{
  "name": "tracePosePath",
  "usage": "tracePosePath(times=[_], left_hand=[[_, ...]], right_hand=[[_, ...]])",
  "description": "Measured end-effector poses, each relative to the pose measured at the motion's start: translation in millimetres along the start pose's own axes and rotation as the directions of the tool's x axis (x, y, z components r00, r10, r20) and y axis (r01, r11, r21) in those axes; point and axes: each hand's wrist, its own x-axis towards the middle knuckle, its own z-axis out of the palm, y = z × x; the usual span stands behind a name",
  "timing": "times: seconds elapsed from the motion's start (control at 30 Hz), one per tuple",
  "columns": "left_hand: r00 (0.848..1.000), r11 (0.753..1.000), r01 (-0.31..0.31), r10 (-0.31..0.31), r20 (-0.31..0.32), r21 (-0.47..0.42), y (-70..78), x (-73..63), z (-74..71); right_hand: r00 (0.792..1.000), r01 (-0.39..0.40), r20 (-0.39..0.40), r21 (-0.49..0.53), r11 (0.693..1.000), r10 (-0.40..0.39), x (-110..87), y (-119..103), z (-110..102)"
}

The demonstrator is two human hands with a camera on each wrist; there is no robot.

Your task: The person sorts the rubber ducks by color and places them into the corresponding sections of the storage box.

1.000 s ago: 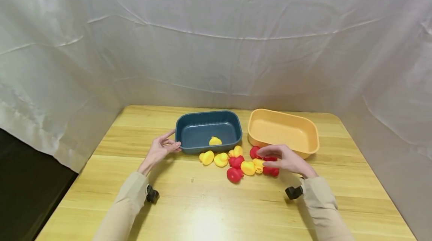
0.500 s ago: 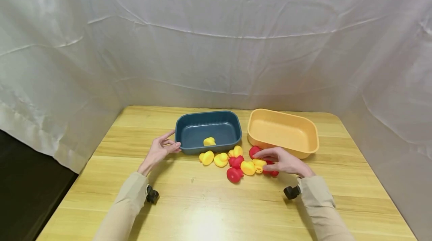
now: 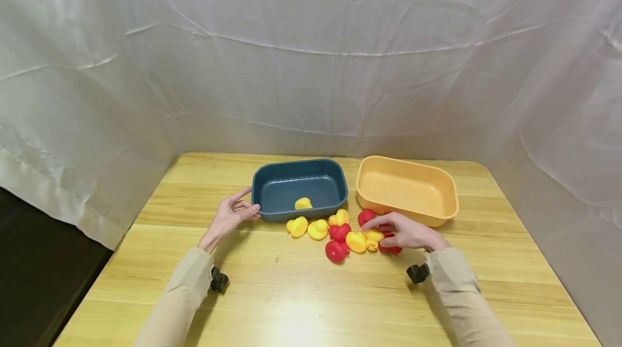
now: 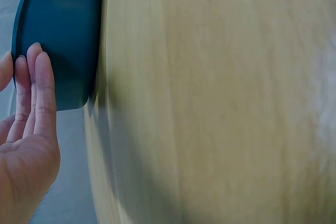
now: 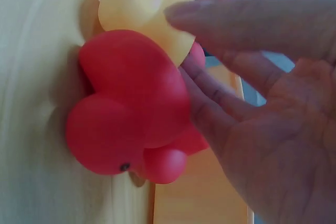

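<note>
My right hand (image 3: 389, 232) lies over the right end of a cluster of rubber ducks, in front of the orange tub (image 3: 452, 196). In the right wrist view its fingers (image 5: 210, 106) touch the back of a red duck (image 5: 131, 108), while the thumb hovers above a yellow duck (image 5: 144, 9). That red duck (image 3: 391, 249) sits partly under the hand. My left hand (image 3: 240, 208) rests with straight fingers (image 4: 37, 87) against the front left corner of the blue tub (image 3: 257, 185), which holds one yellow duck (image 3: 303, 203).
Several more ducks lie between the tubs and me: yellow ones (image 3: 297, 226) (image 3: 318, 229) (image 3: 356, 242) and red ones (image 3: 336, 251) (image 3: 366, 217). A white cloth hangs behind and beside the wooden table (image 3: 291, 293). The table drops off at the left edge.
My right hand has slid a little left and settled lower onto the red duck. The yellow duck in the blue tub has shifted slightly left. The left hand stays put.
</note>
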Motion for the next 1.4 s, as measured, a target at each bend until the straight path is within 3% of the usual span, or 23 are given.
tracePosePath(times=[0.53,1.0,1.17,1.4], left_hand=[[1.0,1.0,0.012,-0.012,0.001,0.022,1.6,-0.6,-0.4],[1.0,1.0,0.027,-0.027,0.0,0.015,1.3,-0.2,-1.0],[1.0,0.999,0.028,-0.028,0.001,0.018,1.5,-0.4,-0.9],[1.0,1.0,0.021,-0.021,0.002,0.021,1.8,-0.7,-1.0]], right_hand=[[1.0,-0.008,0.023,-0.038,0.999,0.009,5.5,0,3],[0.999,-0.04,0.035,0.018,0.999,0.04,4.0,-2,0],[1.0,-0.016,0.019,0.004,1.0,0.016,1.2,-1,-5],[1.0,0.01,0.004,0.059,0.998,-0.01,0.0,1,-8]])
